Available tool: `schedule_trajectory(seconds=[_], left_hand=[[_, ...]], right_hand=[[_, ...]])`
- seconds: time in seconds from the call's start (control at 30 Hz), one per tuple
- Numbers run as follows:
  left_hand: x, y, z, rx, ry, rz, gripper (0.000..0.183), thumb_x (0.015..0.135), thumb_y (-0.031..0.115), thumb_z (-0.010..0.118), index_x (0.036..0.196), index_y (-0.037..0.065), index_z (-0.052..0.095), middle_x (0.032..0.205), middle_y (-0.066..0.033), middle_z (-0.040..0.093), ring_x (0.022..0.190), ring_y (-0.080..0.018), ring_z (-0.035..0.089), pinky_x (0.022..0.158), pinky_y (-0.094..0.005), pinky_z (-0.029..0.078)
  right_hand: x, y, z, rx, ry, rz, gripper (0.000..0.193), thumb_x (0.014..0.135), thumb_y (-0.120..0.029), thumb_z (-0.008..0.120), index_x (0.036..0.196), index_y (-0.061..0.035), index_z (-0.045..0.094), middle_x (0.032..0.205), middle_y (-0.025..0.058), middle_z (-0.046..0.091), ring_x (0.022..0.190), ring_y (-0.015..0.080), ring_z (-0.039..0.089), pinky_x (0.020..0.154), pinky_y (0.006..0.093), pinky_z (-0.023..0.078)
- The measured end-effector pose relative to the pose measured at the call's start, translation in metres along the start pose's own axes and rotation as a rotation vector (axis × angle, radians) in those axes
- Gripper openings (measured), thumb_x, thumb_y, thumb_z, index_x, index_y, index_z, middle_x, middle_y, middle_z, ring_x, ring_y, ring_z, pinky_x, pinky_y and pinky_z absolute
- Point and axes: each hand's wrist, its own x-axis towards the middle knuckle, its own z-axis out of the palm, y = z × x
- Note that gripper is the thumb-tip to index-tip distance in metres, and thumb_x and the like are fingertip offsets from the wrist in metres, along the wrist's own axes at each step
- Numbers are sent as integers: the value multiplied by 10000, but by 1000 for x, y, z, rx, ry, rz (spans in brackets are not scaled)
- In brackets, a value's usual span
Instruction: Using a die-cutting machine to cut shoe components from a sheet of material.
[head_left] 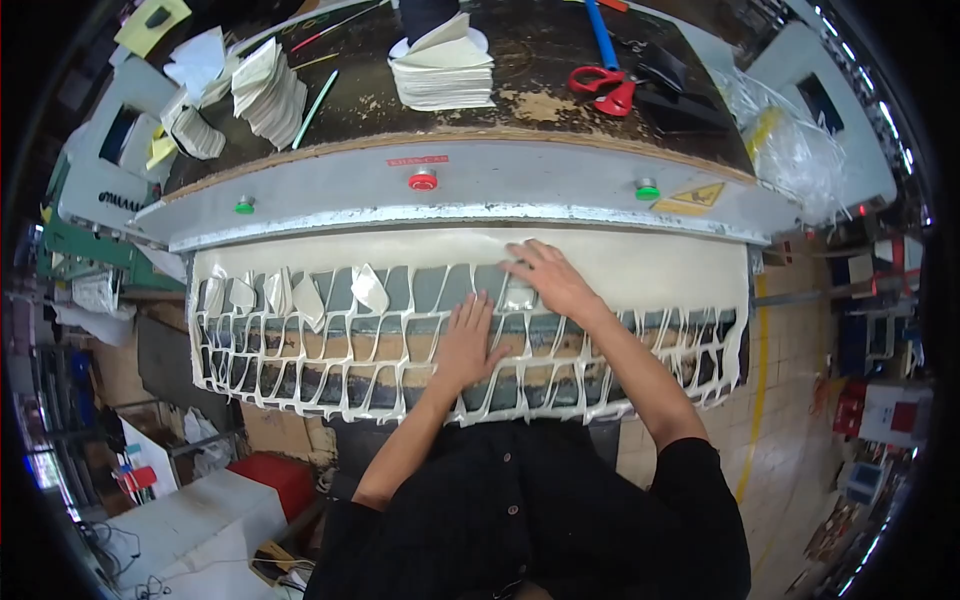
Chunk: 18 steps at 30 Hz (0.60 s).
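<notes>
A cream sheet (640,265) of smooth, leather-like material lies across the machine bed. Its near part is cut through into a lattice of thin strips (350,348). My left hand (467,345) lies on that lattice with its fingers stretched forward. Farther right, my right hand (548,275) rests at the boundary between the uncut sheet and the holes, fingers spread to the left. Just below its fingers sits a small pale, shiny piece (520,297); its kind is unclear. Several loose cut pieces, among them a pointed one (369,289), lie on the left part of the sheet.
Beyond the bed runs a grey machine beam with a red button (423,179) and green buttons (647,188). On the dark top stand a stack of cut pieces (442,80), another leaning stack (268,95) and red-handled scissors (604,88). Clear plastic bags (795,160) hang at right.
</notes>
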Motion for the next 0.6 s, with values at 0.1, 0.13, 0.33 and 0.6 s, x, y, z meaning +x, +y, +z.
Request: schedule_trajectory(seconds=[0.1,0.13,0.33,0.6], left_hand=[[-16,-4,19,43,-62,-40,899,1004,522,664,1639,-48,380,1733,-238,352,1601,-433,326,1313,-559,249],[-28,-4,23,30,-76,-52,909,1013,546,642,1650,-42,370,1745,-237,334,1605,-433,320,1319,-560,240],[-51,1,32,-9,-96,-72,897,1012,539,655,1650,-30,383,1751,-216,337,1606,-420,324,1319,-554,242],[-55,4,30,-14,-76,-93,887,1004,526,668,1651,-15,391,1757,-198,334,1617,-407,313,1329,-541,226]], right_hand=[[8,7,18,23,-89,-254,428,876,-2,636,1281,-121,706,1343,63,673,1328,272,581,1166,447,441],[4,3,24,126,-215,-283,423,869,5,640,1270,-114,700,1319,63,671,1313,279,584,1168,454,436],[-15,-27,30,-39,-90,-275,219,904,-87,635,1117,-87,686,1177,61,666,1159,227,618,1091,393,456],[-96,-23,-31,-10,22,266,527,739,-247,917,1168,-88,655,1038,105,670,979,304,648,1017,426,489]])
